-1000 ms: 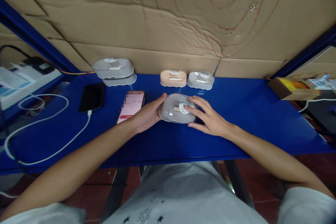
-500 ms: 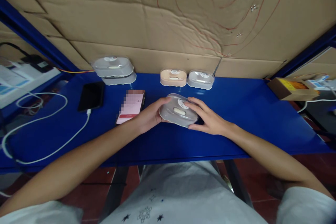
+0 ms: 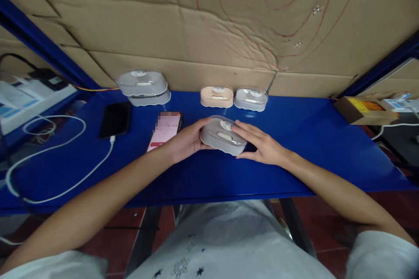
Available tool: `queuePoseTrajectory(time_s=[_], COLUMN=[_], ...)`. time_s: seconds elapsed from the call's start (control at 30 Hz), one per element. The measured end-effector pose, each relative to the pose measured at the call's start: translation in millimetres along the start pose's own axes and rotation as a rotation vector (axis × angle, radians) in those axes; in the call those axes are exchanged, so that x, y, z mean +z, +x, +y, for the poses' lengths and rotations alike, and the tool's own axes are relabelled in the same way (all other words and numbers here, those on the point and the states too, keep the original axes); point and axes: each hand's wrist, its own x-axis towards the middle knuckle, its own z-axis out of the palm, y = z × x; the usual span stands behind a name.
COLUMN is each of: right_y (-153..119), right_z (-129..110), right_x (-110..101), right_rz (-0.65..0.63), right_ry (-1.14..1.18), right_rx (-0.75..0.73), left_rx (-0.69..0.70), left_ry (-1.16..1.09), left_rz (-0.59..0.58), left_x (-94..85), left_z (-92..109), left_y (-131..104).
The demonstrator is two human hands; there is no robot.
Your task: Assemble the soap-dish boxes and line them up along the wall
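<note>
A grey oval box with a clear lid, a white sticker and a pale handle on top, is held above the middle of the blue table. My left hand grips its left end, thumb on the lid's edge and fingers underneath. At the right end, my right hand grasps the box too, with fingers over the top and the thumb at the lower front edge. The far side and underside of the box are hidden.
Against the cardboard wall stand a beige box, a grey box and stacked grey boxes. A lit phone lies left of my hands, and a dark phone with a white cable is farther left.
The box has tilted slightly and stays between both hands. My right fingers have shifted a little along its edge. The surroundings look the same apart from a slight view shift.
</note>
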Motion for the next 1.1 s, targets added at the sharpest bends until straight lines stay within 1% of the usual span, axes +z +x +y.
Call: queuePoseTrajectory(time_s=[0.1, 0.23, 0.3, 0.37, 0.47, 0.6, 0.67, 0.73, 0.8, 0.87, 0.9, 0.97, 1.03, 1.07, 1.1], right_y=[1, 0, -2, -3, -2, 4, 8, 12, 14, 13, 11, 4, -7, -14, -20], right_z=[0, 3, 6, 11, 15, 13, 10, 9, 13, 23, 30, 47, 67, 77, 88], right_x=[-2, -1, 2, 6, 12, 10, 4, -3, -15, -31, -40, -61, -82, -92, -101], right_rz=[-0.036, -0.072, -0.054, 0.006, 0.089, 0.111, 0.135, 0.174, 0.222, 0.243, 0.232, 0.170, 0.107, 0.116, 0.160], right_ry=[0.039, 0.092, 0.124, 0.204, 0.475, 0.912, 1.045, 1.106, 1.086, 0.978, 0.902, 0.759, 0.663, 0.614, 0.556], right_rx=[0.019, 0.044, 0.073, 0.130, 0.257, 0.467, 0.577, 0.663, 0.747, 0.834, 0.878, 0.938, 0.995, 1.035, 1.078], left_rx=[0.009, 0.052, 0.092, 0.134, 0.186, 0.226, 0.219, 0.229, 0.256, 0.270, 0.272, 0.271, 0.273, 0.274, 0.275], left_ry=[0.026, 0.038, 0.055, 0.092, 0.116, 0.136, 0.193, 0.296, 0.418, 0.512, 0.544, 0.600, 0.657, 0.685, 0.710], left_rz=[0.022, 0.016, 0.010, 0.000, -0.024, -0.066, -0.072, -0.052, -0.016, 0.010, 0.017, 0.027, 0.038, 0.043, 0.046], left_x=[-3.0, -6.1, -5.7, -4.4, -2.4, -0.4, -0.1, -0.7, -2.2, -4.3, -5.2, -6.7, -7.6, -8.0, -8.4], left_z=[-1, -2, -2, -2, -1, 2, 2, 0, -2, -4, -4, -3, -1, 0, 1], left_y=[1, 1, 1, 0, -3, -7, -9, -9, -7, -6, -5, -5, -6, -6, -7])
